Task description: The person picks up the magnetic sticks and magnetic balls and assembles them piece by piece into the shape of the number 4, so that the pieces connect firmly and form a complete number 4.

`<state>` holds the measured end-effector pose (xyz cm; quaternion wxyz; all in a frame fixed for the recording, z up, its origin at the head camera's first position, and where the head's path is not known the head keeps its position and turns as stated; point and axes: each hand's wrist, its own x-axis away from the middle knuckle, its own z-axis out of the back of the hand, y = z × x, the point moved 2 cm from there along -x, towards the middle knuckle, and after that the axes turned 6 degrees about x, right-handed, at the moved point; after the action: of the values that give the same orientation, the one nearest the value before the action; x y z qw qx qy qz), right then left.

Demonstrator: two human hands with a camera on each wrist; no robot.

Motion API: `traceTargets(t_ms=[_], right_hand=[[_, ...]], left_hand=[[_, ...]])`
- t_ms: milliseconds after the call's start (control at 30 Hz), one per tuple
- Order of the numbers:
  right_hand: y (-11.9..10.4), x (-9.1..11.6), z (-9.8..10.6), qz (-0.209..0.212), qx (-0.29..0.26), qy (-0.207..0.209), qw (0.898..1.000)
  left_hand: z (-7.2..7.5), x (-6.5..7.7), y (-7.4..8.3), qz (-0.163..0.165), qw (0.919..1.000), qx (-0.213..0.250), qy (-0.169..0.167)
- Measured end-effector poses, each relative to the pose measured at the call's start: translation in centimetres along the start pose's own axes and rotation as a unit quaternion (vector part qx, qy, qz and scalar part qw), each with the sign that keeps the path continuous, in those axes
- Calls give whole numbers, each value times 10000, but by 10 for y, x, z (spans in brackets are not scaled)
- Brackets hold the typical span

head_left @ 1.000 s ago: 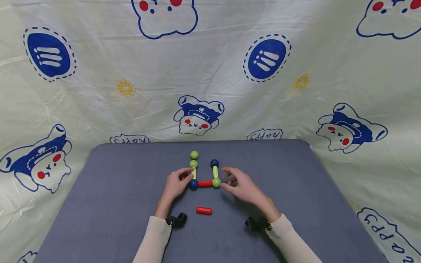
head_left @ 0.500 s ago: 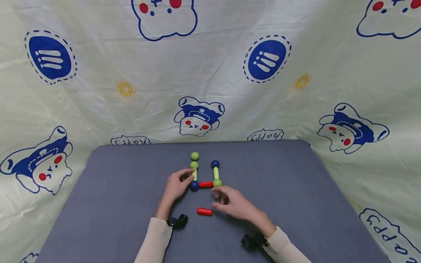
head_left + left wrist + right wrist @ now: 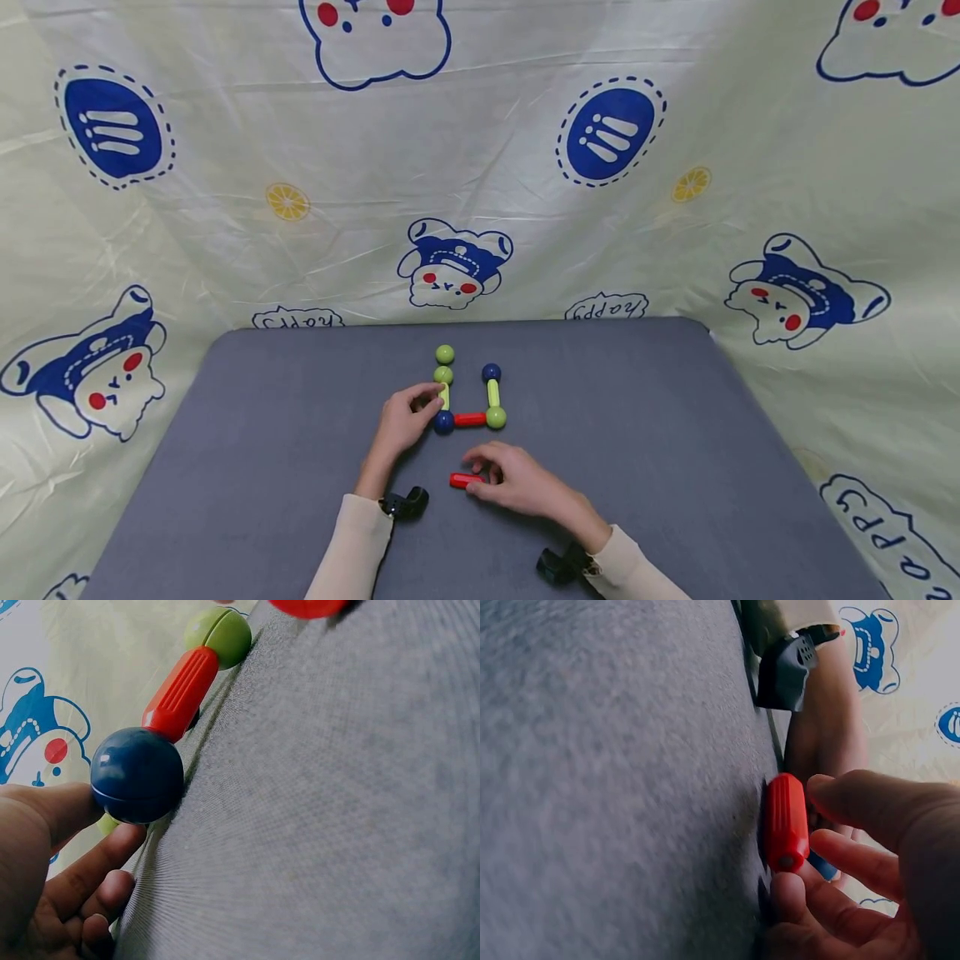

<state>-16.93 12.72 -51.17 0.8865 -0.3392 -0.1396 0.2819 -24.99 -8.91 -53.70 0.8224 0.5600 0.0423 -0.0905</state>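
My left hand (image 3: 405, 419) pinches the yellow-green magnetic rod (image 3: 447, 398) on the left of a U-shaped figure, just behind a dark blue ball (image 3: 137, 776). From that ball a red rod (image 3: 470, 419) runs to a green ball (image 3: 496, 417), where another yellow-green rod (image 3: 492, 392) leads to a second blue ball (image 3: 491, 372). Two green balls (image 3: 444, 364) stand in line beyond the left rod. Nearer the person, a loose red rod (image 3: 786, 821) lies on the table; my right hand (image 3: 517, 482) has thumb and fingers around it, with a gap at the forefinger.
The grey cloth-covered table (image 3: 300, 467) extends to both sides of the hands. A patterned curtain (image 3: 525, 242) hangs behind its far edge. Black wrist cameras (image 3: 405, 504) are strapped on both wrists.
My right hand has moved from beside the right green ball, toward the person and to the left, to the loose red rod. The left hand has kept its place on the figure.
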Motion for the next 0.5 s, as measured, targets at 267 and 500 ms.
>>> traceTargets(t_ms=[267,500], right_hand=[[-2,0,-5,82,277,32,9996],[-6,-1,-5,116,420,86,9990]], left_hand=[[-2,1,-3,19,10000,61,9],[-1,0,-3,-14,10000,50,41]])
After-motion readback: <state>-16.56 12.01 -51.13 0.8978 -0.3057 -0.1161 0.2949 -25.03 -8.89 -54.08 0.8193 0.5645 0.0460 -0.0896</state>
